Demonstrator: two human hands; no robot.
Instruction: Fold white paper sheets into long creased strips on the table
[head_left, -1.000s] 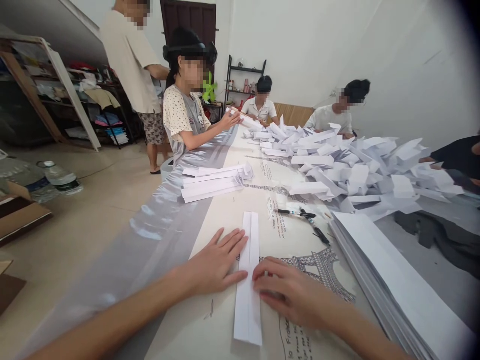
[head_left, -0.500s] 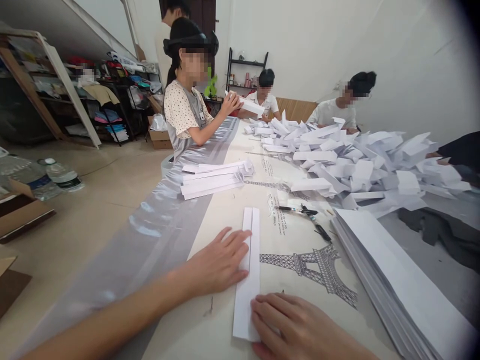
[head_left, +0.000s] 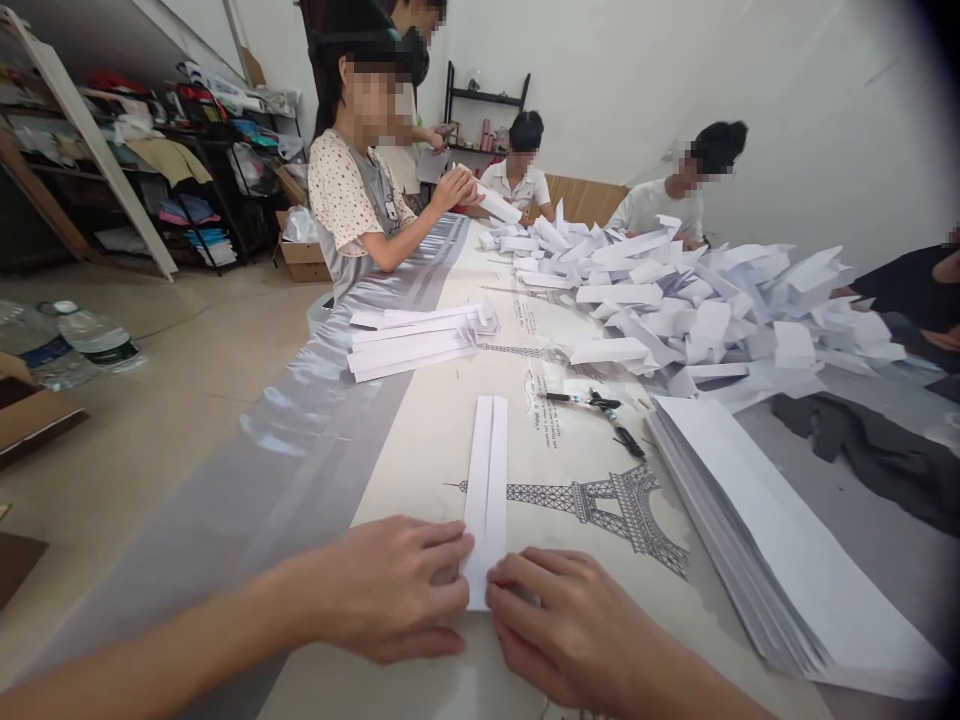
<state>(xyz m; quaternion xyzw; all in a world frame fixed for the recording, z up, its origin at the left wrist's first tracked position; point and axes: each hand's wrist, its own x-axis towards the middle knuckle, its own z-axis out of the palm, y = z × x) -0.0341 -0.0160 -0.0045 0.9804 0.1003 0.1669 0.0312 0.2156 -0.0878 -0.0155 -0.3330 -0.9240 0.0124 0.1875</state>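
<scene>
A long worktop [head_left: 420,440], covered in a cream cloth printed with towers, runs far into a white-walled room. Cluttered shelves [head_left: 187,180] and water bottles [head_left: 90,340] on the floor are at the left. A heap of folded paper [head_left: 697,310] fills the far right, with a stack of flat sheets [head_left: 780,540] nearer and pens [head_left: 600,410] beside it. Co-workers sit along the far edges.

A folded paper strip [head_left: 486,470] lies lengthwise at near centre. The left hand [head_left: 390,585] and right hand [head_left: 570,625] rest palm down, their fingertips pressing its near end. Each grip is apart, clamping nothing.
</scene>
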